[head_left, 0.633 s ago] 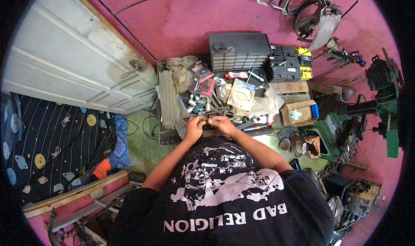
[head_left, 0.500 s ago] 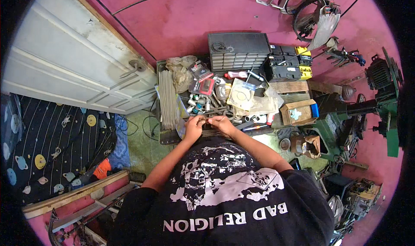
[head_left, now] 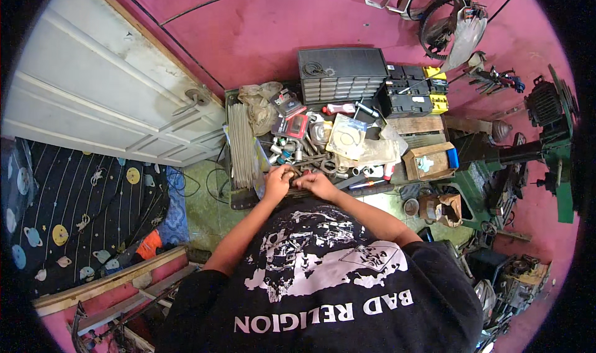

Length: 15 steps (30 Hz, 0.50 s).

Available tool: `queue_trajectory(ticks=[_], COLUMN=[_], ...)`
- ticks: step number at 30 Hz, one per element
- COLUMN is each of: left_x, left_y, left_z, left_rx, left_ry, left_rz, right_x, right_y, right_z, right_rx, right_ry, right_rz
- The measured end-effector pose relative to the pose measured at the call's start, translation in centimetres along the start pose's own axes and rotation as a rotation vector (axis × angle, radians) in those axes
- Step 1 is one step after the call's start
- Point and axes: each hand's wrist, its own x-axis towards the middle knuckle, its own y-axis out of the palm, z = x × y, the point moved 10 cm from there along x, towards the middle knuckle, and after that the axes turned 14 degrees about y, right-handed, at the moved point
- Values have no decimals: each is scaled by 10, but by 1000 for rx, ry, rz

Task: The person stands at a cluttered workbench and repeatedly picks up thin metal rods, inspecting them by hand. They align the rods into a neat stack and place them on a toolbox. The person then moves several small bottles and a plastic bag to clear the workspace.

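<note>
Wears a black T-shirt [head_left: 366, 294] with pale print, nearest of all. Reaches with both bare forearms [head_left: 251, 232] to the near edge of a crowded worktop [head_left: 243, 199]. Brings the left grip [head_left: 277, 180] and the right grip [head_left: 315, 183] close together there, almost meeting. Pinches a small dark piece [head_left: 294, 173] between thumb and fingertips of the left, nearly closed; too small to name. Curls the right just beside the same piece, on its right; cannot tell a hold from a mere touch there. Shows, just beyond, loose metal tools [head_left: 308, 161] and a metal ring [head_left: 328, 166]. Continues farther in with a heap of sockets [head_left: 287, 147], a bundle of thin rods [head_left: 240, 145] along the left side, a flat plastic packet [head_left: 346, 137] in the middle and a shallow box [head_left: 441, 161] to the right. Bears, toward the back, a crumpled plastic bag [head_left: 257, 104], a red-handled tool [head_left: 340, 108], a dark drawer cabinet [head_left: 343, 60] and black-and-yellow cases [head_left: 417, 91]. Ends at a pink wall [head_left: 267, 36], with a white door [head_left: 105, 73] off to the left
</note>
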Motion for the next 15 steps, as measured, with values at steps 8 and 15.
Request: queue_trajectory(ticks=[8,15], left_x=[-2,-4], left_y=[-11,-8], left_z=[-20,-23], left_rx=[39,-64], left_ry=[53,44], left_rz=[17,46], right_x=[0,11], right_y=[-17,-8], right_z=[59,21], right_rx=[-393,79], right_ry=[100,175], right_rz=[-253,-20])
